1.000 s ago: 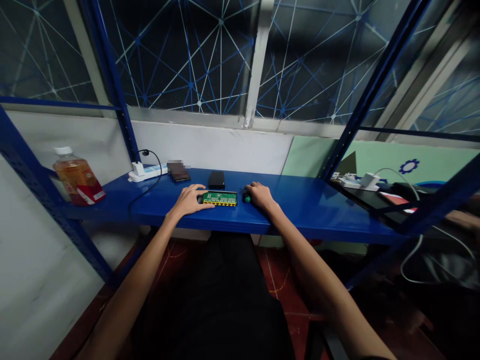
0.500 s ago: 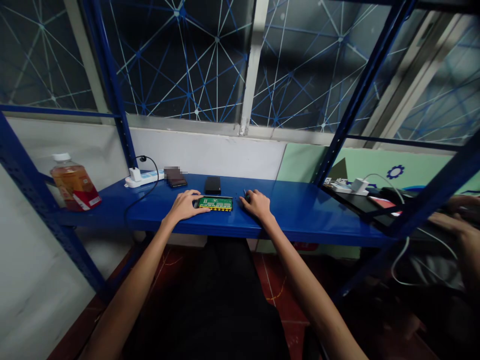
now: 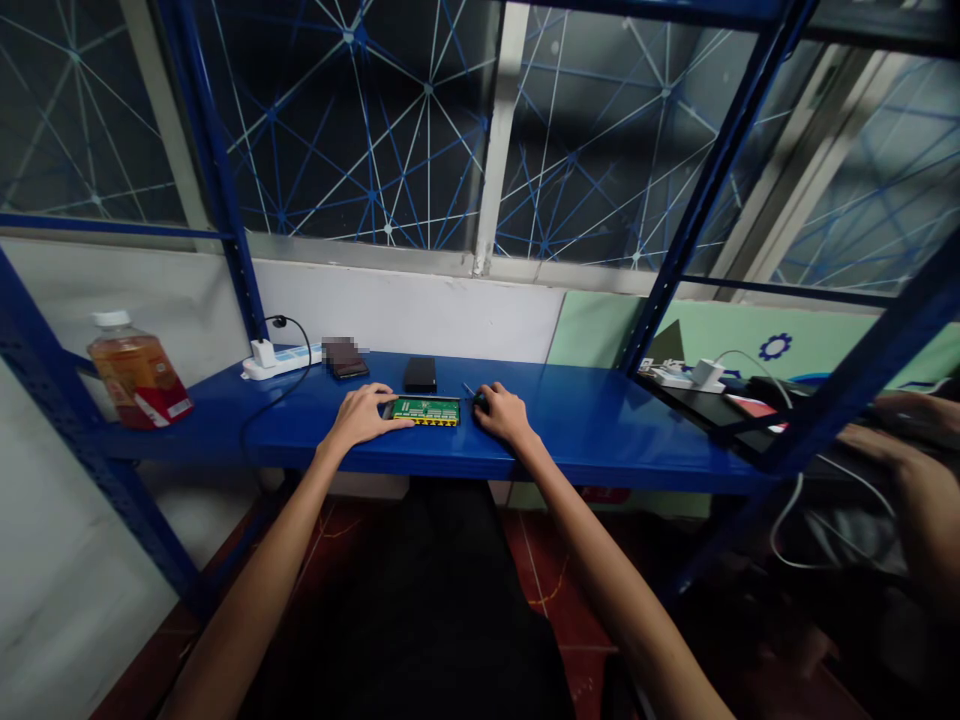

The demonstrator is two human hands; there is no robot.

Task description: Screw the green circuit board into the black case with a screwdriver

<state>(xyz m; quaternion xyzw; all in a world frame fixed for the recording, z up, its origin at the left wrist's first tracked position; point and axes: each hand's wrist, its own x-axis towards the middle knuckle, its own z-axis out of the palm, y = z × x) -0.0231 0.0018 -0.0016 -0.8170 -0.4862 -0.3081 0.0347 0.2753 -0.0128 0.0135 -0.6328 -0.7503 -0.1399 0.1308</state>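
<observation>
A green circuit board (image 3: 427, 410) with a row of yellow ports along its front edge sits in a dark open case on the blue desk; it looks like an opened network switch. My left hand (image 3: 365, 414) grips its left end, thumb along the front and fingers at the back. Just right of the board, my right hand (image 3: 501, 410) is closed around the dark handle of a screwdriver (image 3: 469, 389), whose thin shaft points up and to the left. Behind the board lies a flat black box-like piece (image 3: 420, 375).
A phone-like dark device (image 3: 349, 362) and a white power strip (image 3: 281, 362) with a black cable lie at the back left. A drink bottle (image 3: 139, 375) stands at the left end. Blue posts (image 3: 675, 240) frame the desk (image 3: 585, 420). Another person's hand (image 3: 885, 445) shows at far right.
The screwdriver's shaft now shows more clearly, slanting up-left out of my right hand, which has turned slightly. My left hand keeps its hold on the board. The whole view has shifted a little.
</observation>
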